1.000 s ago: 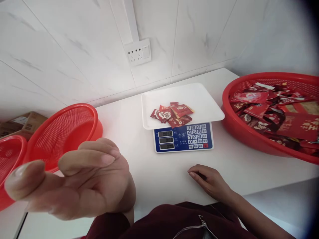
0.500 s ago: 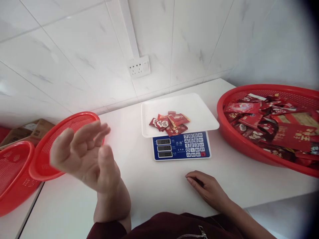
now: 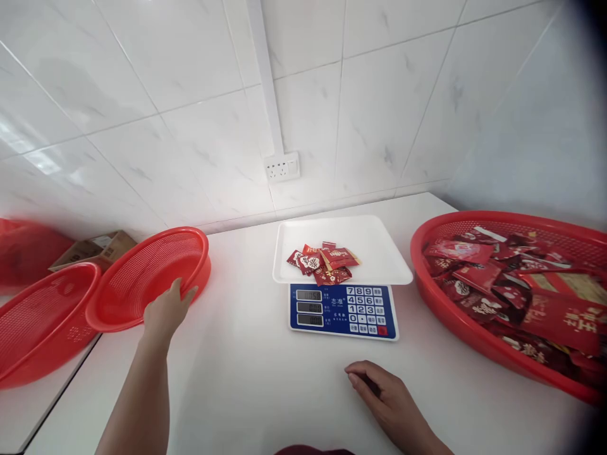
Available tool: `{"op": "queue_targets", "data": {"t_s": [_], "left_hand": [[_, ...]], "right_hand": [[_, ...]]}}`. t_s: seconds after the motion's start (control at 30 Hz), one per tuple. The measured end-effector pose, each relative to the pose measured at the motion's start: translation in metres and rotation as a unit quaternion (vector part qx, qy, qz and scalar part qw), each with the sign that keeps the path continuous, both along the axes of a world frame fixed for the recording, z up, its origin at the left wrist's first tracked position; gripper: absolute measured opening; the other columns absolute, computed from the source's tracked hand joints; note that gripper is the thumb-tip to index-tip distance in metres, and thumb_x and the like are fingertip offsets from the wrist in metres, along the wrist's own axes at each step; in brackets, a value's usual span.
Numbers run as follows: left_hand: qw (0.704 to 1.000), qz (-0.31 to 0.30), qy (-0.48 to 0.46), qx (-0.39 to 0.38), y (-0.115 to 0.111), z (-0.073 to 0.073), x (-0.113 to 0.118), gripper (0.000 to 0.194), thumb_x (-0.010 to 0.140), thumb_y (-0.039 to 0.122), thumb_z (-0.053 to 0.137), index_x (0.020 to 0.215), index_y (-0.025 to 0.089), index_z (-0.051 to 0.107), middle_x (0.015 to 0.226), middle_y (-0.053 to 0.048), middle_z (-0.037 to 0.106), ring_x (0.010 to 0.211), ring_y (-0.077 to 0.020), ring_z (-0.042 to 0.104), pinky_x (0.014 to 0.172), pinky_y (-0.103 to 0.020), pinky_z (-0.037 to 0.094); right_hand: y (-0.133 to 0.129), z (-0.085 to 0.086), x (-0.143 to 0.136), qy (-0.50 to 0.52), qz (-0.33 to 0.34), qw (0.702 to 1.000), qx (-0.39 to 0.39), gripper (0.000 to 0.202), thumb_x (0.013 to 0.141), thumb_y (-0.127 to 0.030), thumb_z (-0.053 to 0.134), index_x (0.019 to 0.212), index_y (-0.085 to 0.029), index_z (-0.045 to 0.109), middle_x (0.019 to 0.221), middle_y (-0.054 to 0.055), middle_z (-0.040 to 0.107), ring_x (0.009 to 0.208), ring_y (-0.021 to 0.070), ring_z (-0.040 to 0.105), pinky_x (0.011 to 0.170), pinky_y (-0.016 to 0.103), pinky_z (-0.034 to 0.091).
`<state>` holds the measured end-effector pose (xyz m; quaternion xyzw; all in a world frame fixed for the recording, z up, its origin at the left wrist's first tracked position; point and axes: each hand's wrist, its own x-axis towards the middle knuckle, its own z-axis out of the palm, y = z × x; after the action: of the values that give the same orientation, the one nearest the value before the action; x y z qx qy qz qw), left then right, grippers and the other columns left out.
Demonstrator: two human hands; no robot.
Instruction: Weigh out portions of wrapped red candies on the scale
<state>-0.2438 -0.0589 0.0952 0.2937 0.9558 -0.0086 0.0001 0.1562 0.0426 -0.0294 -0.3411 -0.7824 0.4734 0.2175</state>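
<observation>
My left hand (image 3: 165, 311) is at the near rim of a red perforated plastic basket (image 3: 137, 268), fingers over the inner side and thumb toward the outer wall, closed on the rim. Loosely curled, my right hand (image 3: 386, 398) rests on the white table below the scale, with nothing visible in it. A digital scale (image 3: 339, 313) with a blue keypad panel stands in the middle. On its white tray (image 3: 374, 253) lies a small pile of red snack packets (image 3: 327, 262).
On the right, a large red basket (image 3: 429, 294) holds many red packets (image 3: 512, 278). Another red basket (image 3: 71, 335) stands at far left. Behind are a cardboard box (image 3: 102, 249) and a red bag (image 3: 31, 249). A socket (image 3: 282, 167) is on the tiled wall.
My left hand has gone from raised and open in mid-air to the rim of the left red basket. My right hand stays on the table. The camera view has tilted upward.
</observation>
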Motion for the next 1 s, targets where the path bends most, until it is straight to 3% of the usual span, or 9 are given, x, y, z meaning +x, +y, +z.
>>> {"op": "queue_targets", "data": {"t_s": [0.1,0.4,0.6,0.7,0.8,0.9,1.0], "left_hand": [[0.999,-0.025,0.017,0.017,0.006,-0.005,0.016,0.056,0.09,0.05,0.024,0.127,0.013,0.044,0.114,-0.017,0.062,0.1,-0.0336,0.059,0.073,-0.041,0.047],[0.987,-0.155,0.021,0.034,0.031,-0.013,0.101,0.05,0.091,0.05,0.028,0.125,0.017,0.045,0.108,-0.014,0.064,0.094,-0.0293,0.061,0.064,-0.033,0.045],[0.979,-0.195,-0.002,0.064,0.032,-0.015,0.112,0.042,0.094,0.045,0.026,0.116,0.02,0.052,0.091,-0.007,0.068,0.079,-0.0235,0.063,0.059,-0.029,0.043],[0.975,-0.203,0.0,0.087,0.034,-0.015,0.11,0.041,0.094,0.045,0.029,0.115,0.019,0.053,0.092,-0.008,0.068,0.085,-0.0245,0.063,0.069,-0.033,0.046],[0.962,-0.233,0.011,0.145,0.043,-0.013,0.113,0.04,0.092,0.043,0.036,0.121,0.018,0.051,0.113,-0.011,0.063,0.111,-0.0275,0.053,0.093,-0.042,0.039],[0.927,-0.317,-0.026,0.2,0.065,-0.004,0.125,0.041,0.091,0.043,0.04,0.123,0.019,0.05,0.127,-0.01,0.055,0.124,-0.0267,0.042,0.102,-0.043,0.032],[0.877,-0.427,-0.106,0.192,0.097,0.009,0.139,0.043,0.09,0.042,0.043,0.127,0.02,0.046,0.132,-0.008,0.051,0.126,-0.0231,0.039,0.105,-0.037,0.031]], "right_hand": [[0.0,0.0,0.001,0.005,-0.002,1.0,0.002,0.025,0.087,-0.04,0.046,0.086,-0.023,0.065,0.087,0.003,0.069,0.079,0.0159,0.065,0.072,0.024,0.051],[-0.001,-0.002,0.003,0.024,-0.005,1.0,-0.005,0.026,0.086,-0.043,0.047,0.085,-0.024,0.065,0.086,0.003,0.069,0.08,0.018,0.065,0.072,0.026,0.052],[-0.004,-0.002,0.001,0.043,-0.03,0.998,-0.019,0.026,0.084,-0.046,0.05,0.082,-0.024,0.066,0.083,0.002,0.069,0.077,0.0177,0.064,0.069,0.025,0.051],[-0.006,-0.003,-0.001,0.066,-0.062,0.996,-0.025,0.028,0.082,-0.049,0.052,0.079,-0.024,0.066,0.079,0.002,0.068,0.073,0.018,0.064,0.066,0.025,0.051],[-0.007,-0.002,-0.003,0.073,-0.068,0.995,-0.028,0.029,0.08,-0.051,0.055,0.077,-0.024,0.067,0.076,0.002,0.068,0.071,0.0178,0.063,0.064,0.024,0.05],[-0.007,-0.001,-0.003,0.069,-0.066,0.995,-0.033,0.029,0.078,-0.051,0.056,0.077,-0.024,0.068,0.076,0.002,0.068,0.069,0.0171,0.063,0.064,0.023,0.05],[-0.007,-0.002,-0.003,0.065,-0.068,0.995,-0.039,0.032,0.078,-0.052,0.056,0.078,-0.023,0.068,0.077,0.003,0.069,0.07,0.018,0.063,0.063,0.024,0.05]]}}
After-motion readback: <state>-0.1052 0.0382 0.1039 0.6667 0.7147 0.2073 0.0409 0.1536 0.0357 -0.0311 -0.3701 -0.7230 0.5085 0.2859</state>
